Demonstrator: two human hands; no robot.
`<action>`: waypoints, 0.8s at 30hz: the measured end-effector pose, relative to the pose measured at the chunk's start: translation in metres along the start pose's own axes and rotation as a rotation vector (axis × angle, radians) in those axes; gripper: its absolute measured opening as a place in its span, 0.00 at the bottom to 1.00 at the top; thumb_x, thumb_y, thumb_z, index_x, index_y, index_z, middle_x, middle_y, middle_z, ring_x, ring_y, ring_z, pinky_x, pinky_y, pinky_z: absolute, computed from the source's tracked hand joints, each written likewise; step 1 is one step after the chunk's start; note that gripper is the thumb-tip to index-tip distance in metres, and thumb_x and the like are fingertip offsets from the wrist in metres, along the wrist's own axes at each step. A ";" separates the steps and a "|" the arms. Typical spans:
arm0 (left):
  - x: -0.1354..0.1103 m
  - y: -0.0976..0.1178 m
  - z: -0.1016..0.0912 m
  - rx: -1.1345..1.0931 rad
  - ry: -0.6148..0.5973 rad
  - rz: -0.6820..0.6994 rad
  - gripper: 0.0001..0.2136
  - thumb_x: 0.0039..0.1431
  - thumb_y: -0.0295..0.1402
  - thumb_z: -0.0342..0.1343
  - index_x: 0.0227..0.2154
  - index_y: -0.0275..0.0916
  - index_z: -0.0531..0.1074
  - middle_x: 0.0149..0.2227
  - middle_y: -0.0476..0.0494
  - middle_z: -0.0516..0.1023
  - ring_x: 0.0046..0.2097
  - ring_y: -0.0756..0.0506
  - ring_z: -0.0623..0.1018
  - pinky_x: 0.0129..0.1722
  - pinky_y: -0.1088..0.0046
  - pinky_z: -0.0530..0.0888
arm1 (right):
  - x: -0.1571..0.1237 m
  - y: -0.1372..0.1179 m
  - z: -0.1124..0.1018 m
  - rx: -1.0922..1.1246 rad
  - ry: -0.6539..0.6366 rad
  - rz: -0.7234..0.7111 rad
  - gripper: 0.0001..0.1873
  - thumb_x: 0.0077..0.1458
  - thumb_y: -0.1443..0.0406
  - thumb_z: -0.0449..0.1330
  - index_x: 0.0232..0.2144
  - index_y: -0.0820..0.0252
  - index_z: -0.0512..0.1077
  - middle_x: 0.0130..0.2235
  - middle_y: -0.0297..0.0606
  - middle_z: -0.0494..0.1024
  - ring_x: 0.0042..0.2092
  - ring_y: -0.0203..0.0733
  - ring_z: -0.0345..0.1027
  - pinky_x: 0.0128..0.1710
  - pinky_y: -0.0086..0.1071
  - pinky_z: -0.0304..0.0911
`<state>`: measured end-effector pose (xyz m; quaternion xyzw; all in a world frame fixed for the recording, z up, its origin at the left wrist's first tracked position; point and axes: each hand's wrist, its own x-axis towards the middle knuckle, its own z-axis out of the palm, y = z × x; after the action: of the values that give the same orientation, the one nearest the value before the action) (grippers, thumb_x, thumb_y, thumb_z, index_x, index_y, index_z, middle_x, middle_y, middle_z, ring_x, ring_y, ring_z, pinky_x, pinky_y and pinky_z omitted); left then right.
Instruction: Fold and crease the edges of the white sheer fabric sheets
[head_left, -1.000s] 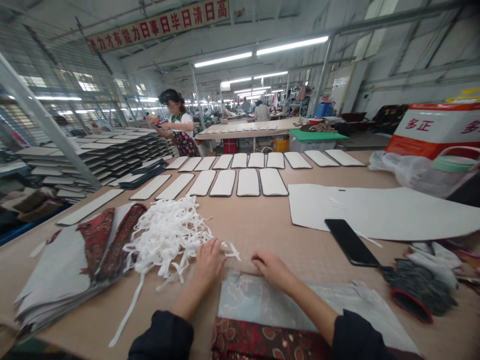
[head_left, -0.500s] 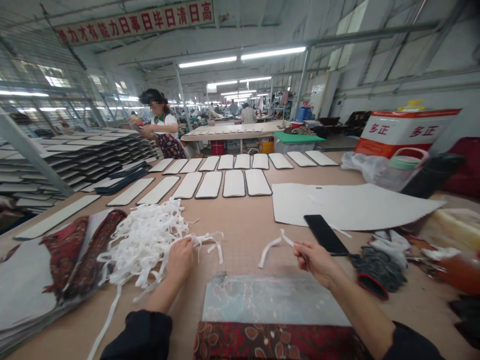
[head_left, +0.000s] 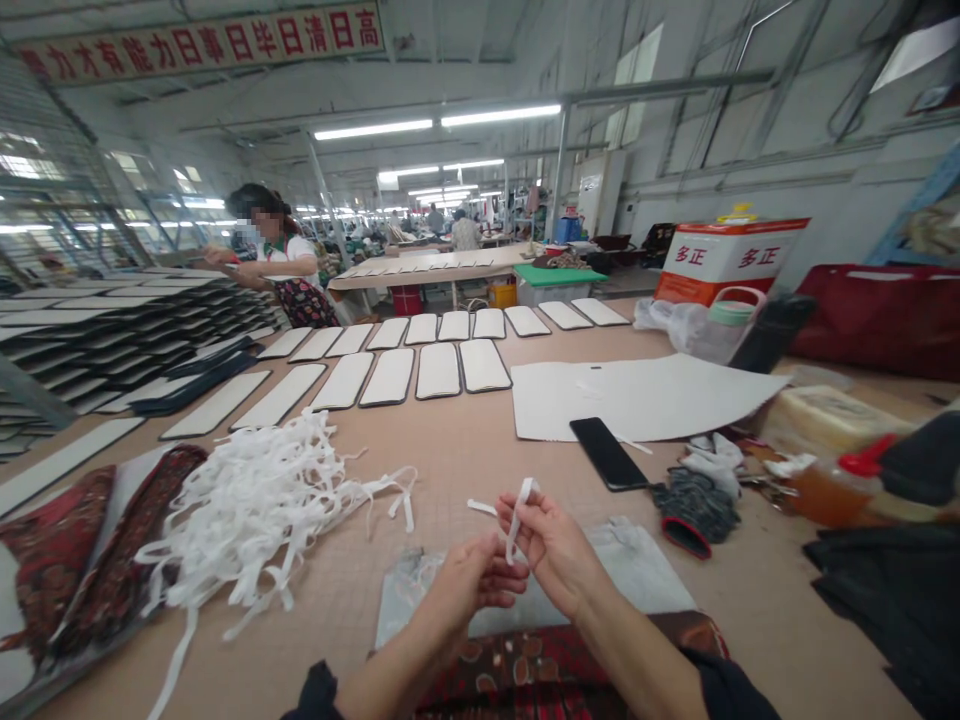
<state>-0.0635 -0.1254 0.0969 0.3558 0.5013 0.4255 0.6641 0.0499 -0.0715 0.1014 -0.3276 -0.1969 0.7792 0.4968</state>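
My right hand pinches a short white elastic strip and holds it upright above the table. My left hand is curled just beside it, its fingertips on the lower end of the same strip. Under both hands lies a translucent plastic sheet over a dark red patterned fabric piece. A loose pile of white strips sits to the left on the brown table.
A black phone, a large white cut board and grey gloves lie to the right, near a bottle of amber liquid. Rows of white padded panels cover the far table. A co-worker stands at stacked panels far left.
My right hand drew one strip out of the pile and swung it right, then brought it back to the middle. My left hand left the pile and joined it. The view turned right.
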 end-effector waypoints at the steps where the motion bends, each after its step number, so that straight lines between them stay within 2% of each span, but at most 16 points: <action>1: -0.001 -0.002 0.001 -0.047 0.015 -0.014 0.25 0.49 0.55 0.49 0.35 0.34 0.68 0.32 0.40 0.76 0.32 0.48 0.76 0.32 0.73 0.69 | -0.001 0.003 0.000 0.000 0.016 -0.028 0.12 0.40 0.70 0.65 0.30 0.61 0.67 0.33 0.36 0.76 0.36 0.33 0.71 0.39 0.26 0.66; 5: -0.003 -0.007 -0.002 -0.058 0.066 -0.002 0.20 0.43 0.48 0.59 0.31 0.34 0.67 0.31 0.42 0.76 0.28 0.51 0.74 0.26 0.77 0.67 | -0.005 0.010 0.000 0.007 0.022 -0.039 0.16 0.37 0.69 0.67 0.30 0.60 0.67 0.34 0.35 0.77 0.36 0.33 0.70 0.37 0.25 0.66; 11: -0.009 -0.009 -0.017 -0.018 0.116 -0.030 0.17 0.41 0.43 0.61 0.28 0.34 0.67 0.26 0.46 0.76 0.22 0.54 0.71 0.22 0.79 0.64 | -0.002 -0.002 -0.008 0.083 0.028 0.037 0.14 0.38 0.71 0.66 0.30 0.61 0.67 0.31 0.34 0.76 0.34 0.33 0.71 0.36 0.25 0.67; 15: -0.017 -0.008 -0.024 0.138 0.016 -0.075 0.17 0.42 0.45 0.60 0.25 0.34 0.69 0.23 0.48 0.75 0.21 0.54 0.69 0.22 0.78 0.62 | 0.002 -0.011 -0.012 0.043 0.040 0.049 0.14 0.40 0.69 0.65 0.32 0.62 0.68 0.25 0.30 0.73 0.27 0.30 0.68 0.30 0.23 0.66; 17: -0.020 -0.007 -0.023 0.210 0.000 -0.057 0.18 0.43 0.45 0.60 0.29 0.33 0.72 0.26 0.47 0.75 0.25 0.52 0.71 0.26 0.77 0.64 | 0.000 -0.011 -0.010 -0.097 -0.010 0.035 0.14 0.42 0.66 0.64 0.33 0.62 0.67 0.21 0.26 0.69 0.19 0.25 0.60 0.20 0.20 0.60; 20: -0.017 -0.004 -0.019 0.142 0.065 0.060 0.21 0.45 0.47 0.58 0.36 0.35 0.73 0.34 0.45 0.75 0.36 0.49 0.72 0.34 0.75 0.66 | -0.010 -0.006 -0.002 -0.513 -0.230 0.090 0.11 0.46 0.60 0.59 0.29 0.63 0.67 0.16 0.23 0.64 0.13 0.23 0.48 0.11 0.20 0.46; 22: -0.013 -0.002 -0.017 -0.009 0.094 0.105 0.22 0.46 0.49 0.57 0.37 0.35 0.73 0.35 0.44 0.74 0.38 0.47 0.72 0.37 0.73 0.67 | -0.016 -0.002 0.000 -0.813 -0.384 0.151 0.11 0.48 0.59 0.57 0.24 0.62 0.65 0.15 0.24 0.63 0.12 0.24 0.48 0.10 0.21 0.43; 24: -0.009 0.001 -0.020 -0.169 0.145 0.107 0.22 0.43 0.48 0.60 0.34 0.34 0.73 0.33 0.44 0.74 0.36 0.47 0.72 0.36 0.72 0.68 | -0.019 0.000 -0.004 -1.024 -0.441 0.165 0.10 0.48 0.60 0.55 0.22 0.61 0.63 0.14 0.24 0.63 0.12 0.25 0.48 0.10 0.21 0.42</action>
<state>-0.0847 -0.1325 0.0962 0.2930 0.4907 0.5259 0.6299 0.0584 -0.0883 0.1045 -0.3705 -0.6227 0.6707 0.1588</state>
